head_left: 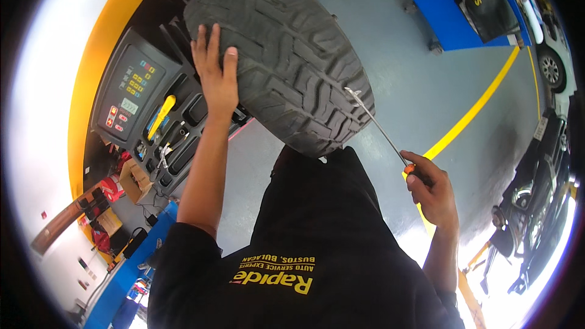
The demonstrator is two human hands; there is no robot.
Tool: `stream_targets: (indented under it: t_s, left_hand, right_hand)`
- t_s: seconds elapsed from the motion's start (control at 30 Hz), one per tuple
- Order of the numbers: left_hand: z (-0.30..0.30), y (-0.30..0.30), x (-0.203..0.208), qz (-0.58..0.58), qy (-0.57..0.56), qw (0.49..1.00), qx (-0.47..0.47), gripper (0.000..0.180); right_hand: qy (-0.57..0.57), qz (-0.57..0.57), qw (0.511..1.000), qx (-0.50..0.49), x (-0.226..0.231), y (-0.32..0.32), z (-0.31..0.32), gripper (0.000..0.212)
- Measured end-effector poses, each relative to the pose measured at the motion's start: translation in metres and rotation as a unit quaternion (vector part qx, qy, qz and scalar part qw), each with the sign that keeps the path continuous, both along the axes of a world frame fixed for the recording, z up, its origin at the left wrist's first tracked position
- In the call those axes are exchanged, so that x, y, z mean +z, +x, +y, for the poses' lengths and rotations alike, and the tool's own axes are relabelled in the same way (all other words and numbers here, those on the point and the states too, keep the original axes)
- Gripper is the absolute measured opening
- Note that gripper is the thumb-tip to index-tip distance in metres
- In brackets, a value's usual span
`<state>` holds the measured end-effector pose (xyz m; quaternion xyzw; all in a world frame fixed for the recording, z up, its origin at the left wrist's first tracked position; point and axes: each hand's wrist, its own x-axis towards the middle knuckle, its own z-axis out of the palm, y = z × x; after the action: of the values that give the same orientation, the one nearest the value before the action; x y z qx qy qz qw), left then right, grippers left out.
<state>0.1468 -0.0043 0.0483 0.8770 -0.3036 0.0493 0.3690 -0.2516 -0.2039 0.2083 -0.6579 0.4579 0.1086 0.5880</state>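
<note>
A large black tire (286, 55) with deep, chunky tread stands in front of me, its lower end close to my legs. My left hand (216, 76) rests on the tire's left side with the fingers spread. In my right hand (431, 192) is a screwdriver (387, 136) with an orange and black handle and a long metal shaft. Its tip reaches the tread on the right side of the tire, where a small pale bit (352, 92) shows; I cannot tell whether that is part of the tool or something in the groove.
Left of the tire is a wheel balancer panel (131, 94) with buttons and a tool tray (183, 161) holding a yellow-handled tool (161, 116). A cardboard box (135, 181) sits below it. A blue wheeled cart (436, 12) stands at far right, with parked cars (551, 67) beyond.
</note>
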Motion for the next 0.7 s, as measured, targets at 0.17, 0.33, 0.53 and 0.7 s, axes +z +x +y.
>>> stream_targets:
  t_s: [0.17,0.33,0.53,0.7]
  left_hand:
    - [0.0,-0.026,0.004,0.014,0.0,1.0,0.009,0.058]
    - [0.0,-0.055,0.011,0.002,0.029,0.999,0.026,0.058]
    - [-0.023,-0.012,0.016,-0.037,0.08,0.994,0.06,0.06]
    - [-0.029,-0.015,0.007,-0.072,0.092,0.991,0.063,0.058]
  right_hand:
    - [-0.006,-0.044,0.999,0.024,-0.009,0.005,-0.005,0.043]
    - [-0.073,-0.042,0.99,0.111,-0.002,0.007,-0.014,0.043]
    - [-0.185,-0.066,0.968,0.159,0.0,0.022,0.001,0.043]
    - [-0.238,-0.049,0.95,0.199,-0.003,0.023,0.009,0.041]
